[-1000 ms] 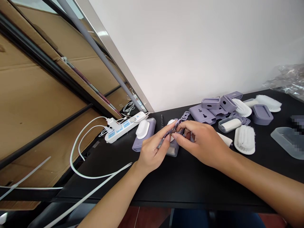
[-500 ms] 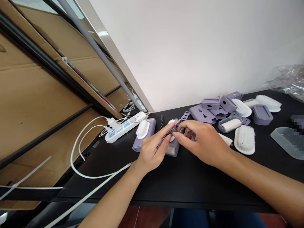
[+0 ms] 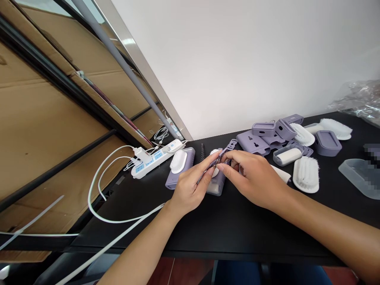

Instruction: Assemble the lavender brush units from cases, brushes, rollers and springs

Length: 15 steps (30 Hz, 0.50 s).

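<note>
My left hand (image 3: pixel 191 186) is closed on a purple plastic piece (image 3: pixel 232 144) whose slotted end sticks out above the fingers. Thumb and fingertips of my right hand (image 3: pixel 252 174) pinch a dark coil spring (image 3: pixel 219 160) against that piece, and the fingers partly hide both. Below the hands lies a purple case with a clear end (image 3: pixel 214 189) and a white brush head, mostly covered. Just left of them another dark spring (image 3: pixel 202 151) rests on the table. A purple case (image 3: pixel 190 158) bearing a white brush head (image 3: pixel 178 161) is further left.
A white power strip (image 3: pixel 157 159) with cables lies at the back left of the black table (image 3: pixel 237 233). Purple housings (image 3: pixel 252 143) are piled at the back right, near white brush heads (image 3: pixel 306 175). A clear tray (image 3: pixel 360 178) and plastic wrap (image 3: pixel 359 99) are at far right.
The slotted purple piece has tilted slightly between the hands. My right fingers have shifted a little around the spring. The things on the table stay where they were.
</note>
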Tool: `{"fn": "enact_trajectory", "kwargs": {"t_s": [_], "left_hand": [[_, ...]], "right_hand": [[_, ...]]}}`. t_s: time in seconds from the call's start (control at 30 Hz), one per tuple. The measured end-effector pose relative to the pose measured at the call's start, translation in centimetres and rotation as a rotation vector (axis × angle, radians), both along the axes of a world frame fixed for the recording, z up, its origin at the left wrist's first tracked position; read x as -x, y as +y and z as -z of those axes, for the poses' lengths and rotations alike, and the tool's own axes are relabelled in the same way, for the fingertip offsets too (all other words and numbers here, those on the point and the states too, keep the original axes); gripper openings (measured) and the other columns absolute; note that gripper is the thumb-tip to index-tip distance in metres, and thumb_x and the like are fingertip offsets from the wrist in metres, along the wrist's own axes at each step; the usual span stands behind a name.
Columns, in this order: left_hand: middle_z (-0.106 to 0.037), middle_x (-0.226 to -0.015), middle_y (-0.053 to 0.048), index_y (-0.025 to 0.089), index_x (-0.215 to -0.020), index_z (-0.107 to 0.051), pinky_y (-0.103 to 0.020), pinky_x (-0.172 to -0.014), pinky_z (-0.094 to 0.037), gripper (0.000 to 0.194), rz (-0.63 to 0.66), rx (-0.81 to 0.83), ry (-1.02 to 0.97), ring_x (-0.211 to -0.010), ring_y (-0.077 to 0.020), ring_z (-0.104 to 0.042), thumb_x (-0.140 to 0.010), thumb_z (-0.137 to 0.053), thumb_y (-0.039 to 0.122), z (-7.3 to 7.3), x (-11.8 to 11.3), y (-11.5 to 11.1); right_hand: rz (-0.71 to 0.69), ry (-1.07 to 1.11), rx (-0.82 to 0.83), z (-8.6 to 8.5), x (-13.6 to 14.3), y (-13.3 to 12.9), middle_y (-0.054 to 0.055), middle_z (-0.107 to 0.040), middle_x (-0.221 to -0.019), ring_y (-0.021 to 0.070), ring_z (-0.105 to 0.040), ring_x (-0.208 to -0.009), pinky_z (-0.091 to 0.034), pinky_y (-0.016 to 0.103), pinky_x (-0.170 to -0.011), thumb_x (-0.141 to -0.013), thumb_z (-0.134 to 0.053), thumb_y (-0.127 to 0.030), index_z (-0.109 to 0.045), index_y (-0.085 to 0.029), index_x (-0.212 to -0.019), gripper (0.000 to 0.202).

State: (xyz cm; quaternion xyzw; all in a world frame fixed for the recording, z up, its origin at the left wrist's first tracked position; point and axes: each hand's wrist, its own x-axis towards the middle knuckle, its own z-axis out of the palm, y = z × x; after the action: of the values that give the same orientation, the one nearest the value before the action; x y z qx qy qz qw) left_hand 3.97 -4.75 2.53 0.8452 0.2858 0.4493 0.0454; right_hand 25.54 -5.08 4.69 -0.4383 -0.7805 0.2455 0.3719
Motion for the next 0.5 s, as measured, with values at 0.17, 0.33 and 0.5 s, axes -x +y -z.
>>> {"fn": "enact_trajectory", "kwargs": {"t_s": [0.17,0.33,0.5], "left_hand": [[-0.07,-0.149,-0.004,0.032,-0.16,-0.054,-0.027,-0.11,-0.06,0.06,-0.01,0.011,0.015,-0.127,-0.0203,-0.074,-0.104,-0.061,0.01,-0.1,0.1,0.01],[-0.072,-0.146,-0.006,0.027,-0.157,-0.058,-0.03,-0.108,-0.062,0.053,-0.042,0.007,0.026,-0.125,-0.0223,-0.076,-0.106,-0.06,0.013,-0.15,-0.01,-0.08],[-0.074,-0.142,-0.006,0.025,-0.152,-0.062,-0.031,-0.106,-0.064,0.048,-0.07,-0.004,0.006,-0.12,-0.0226,-0.078,-0.106,-0.061,0.014,-0.16,-0.05,-0.17]], "right_hand": [[-0.003,-0.012,0.007,-0.11,0.03,0.0,0.003,-0.075,-0.097,0.02,-0.065,-0.082,-0.043,0.033,-0.071,-0.106,-0.055,-0.039,-0.071,-0.023,-0.103,0.022],[-0.004,-0.016,0.006,-0.09,0.02,-0.05,0.003,-0.074,-0.094,0.0199,-0.065,-0.08,-0.042,0.033,-0.07,-0.106,-0.055,-0.039,-0.071,-0.023,-0.101,0.023],[-0.009,-0.016,0.016,-0.21,-0.03,-0.05,0.003,-0.073,-0.091,0.0196,-0.064,-0.08,-0.042,0.033,-0.07,-0.106,-0.055,-0.041,-0.07,-0.023,-0.098,0.025]]}}
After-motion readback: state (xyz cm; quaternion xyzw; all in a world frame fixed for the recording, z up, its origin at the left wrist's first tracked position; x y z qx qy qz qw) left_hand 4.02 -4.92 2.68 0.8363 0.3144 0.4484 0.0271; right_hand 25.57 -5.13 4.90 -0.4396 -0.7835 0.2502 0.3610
